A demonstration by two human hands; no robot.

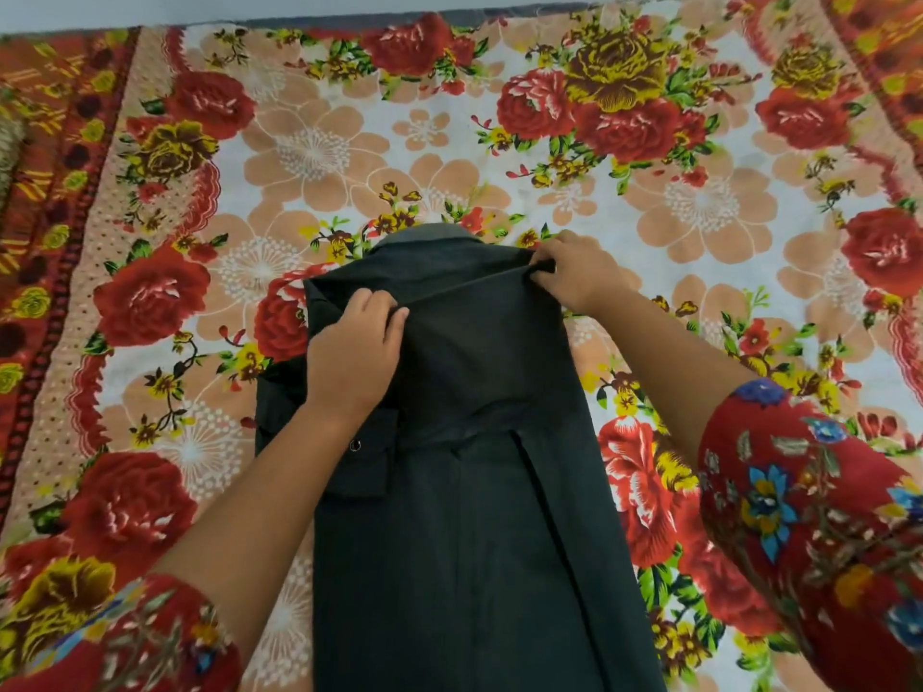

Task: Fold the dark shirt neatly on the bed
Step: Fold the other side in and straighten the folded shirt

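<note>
The shirt (464, 491) under both hands was plain dark charcoal, almost black, with a paler grey collar (424, 237) just beyond the fingers. The bedsheet (349, 142) around the hands carried big red roses, yellow blooms, green leaves and peach flowers on white, with a red-orange border left of the left hand (352, 352). The sleeves (809, 516) behind the wrists were red with blue and yellow flowers.

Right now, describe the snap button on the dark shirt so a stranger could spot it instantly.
Start at the floral bedspread and find the dark shirt lying along its middle. Follow the left hand down to its wrist; just right of the forearm sits the snap button, a small pale metal ring, the only shiny spot on the dark cloth.
</note>
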